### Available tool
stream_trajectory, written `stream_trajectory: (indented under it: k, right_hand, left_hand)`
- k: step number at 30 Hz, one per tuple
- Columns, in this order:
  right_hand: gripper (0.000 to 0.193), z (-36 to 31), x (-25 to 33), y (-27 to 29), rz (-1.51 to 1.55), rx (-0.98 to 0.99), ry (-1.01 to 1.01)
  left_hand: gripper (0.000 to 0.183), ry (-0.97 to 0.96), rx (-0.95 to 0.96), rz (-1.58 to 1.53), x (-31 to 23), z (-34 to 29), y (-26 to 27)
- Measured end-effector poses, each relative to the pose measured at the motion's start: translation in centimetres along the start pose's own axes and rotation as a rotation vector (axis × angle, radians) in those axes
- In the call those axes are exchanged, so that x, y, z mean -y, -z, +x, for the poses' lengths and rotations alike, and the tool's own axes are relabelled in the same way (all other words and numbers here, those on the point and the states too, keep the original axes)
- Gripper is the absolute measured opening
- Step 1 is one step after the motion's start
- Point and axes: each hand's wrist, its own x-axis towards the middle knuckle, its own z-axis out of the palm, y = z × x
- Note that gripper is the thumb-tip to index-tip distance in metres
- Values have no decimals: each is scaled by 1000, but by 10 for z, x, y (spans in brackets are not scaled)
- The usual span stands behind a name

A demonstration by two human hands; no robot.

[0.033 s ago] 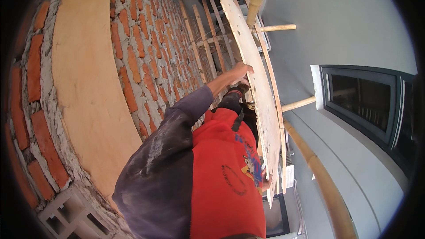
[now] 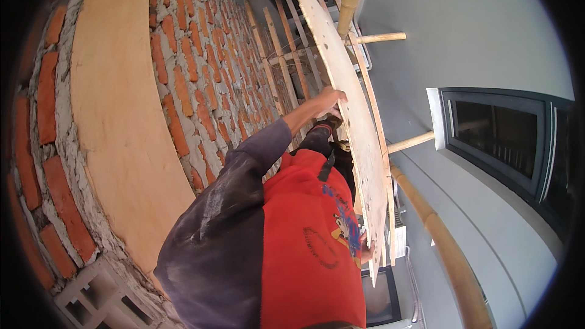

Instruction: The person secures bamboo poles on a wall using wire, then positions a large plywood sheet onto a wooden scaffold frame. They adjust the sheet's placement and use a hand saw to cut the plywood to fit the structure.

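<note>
Fingers (image 2: 339,95) of my left hand (image 2: 326,100) are clasped over the near edge of a long, pale wooden board (image 2: 365,152), which stands on edge, tilted, just to the right of my body. My right hand (image 2: 366,252) shows only in part, between my shirt and the board's lower end, so I cannot tell how it closes there. A smudged dark sleeve (image 2: 219,219) covers my left arm, and my red shirt (image 2: 304,225) has a print down its front. Past the board's upper part I see wooden slats (image 2: 281,55). To the right, a thick bamboo pole (image 2: 434,225) runs before a grey wall (image 2: 475,30) with a dark-framed window (image 2: 496,131). To the left, a tan panel (image 2: 116,116) lies along the rough brick wall (image 2: 183,88), with a grey hollow block (image 2: 109,298) near its lower end.
</note>
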Motion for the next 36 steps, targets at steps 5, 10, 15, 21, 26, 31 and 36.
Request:
stream_trajectory:
  k: [5,10,15,21,26,31,36]
  right_hand:
    - [42,-7,-3,-11,-30,44,3]
    - [41,19,-20,34,-87,74,-13]
    - [42,26,-40,64,-52,-31,-216]
    - [48,30,-74,112,214,7,-407]
    - [43,-2,-82,60,92,-75,-246]
    - [39,10,-101,108,75,-27,-277]
    - [51,-7,-100,59,173,-30,-226]
  left_hand:
    - [47,-4,69,-22,8,1,11]
    - [51,52,66,25,6,-4,30]
    - [46,101,2,69,2,-7,44]
    - [31,168,-87,98,2,-12,66]
    - [25,234,-205,64,20,-21,80]
    - [27,232,-191,51,19,-15,88]
    - [27,264,-206,106,6,-19,79]
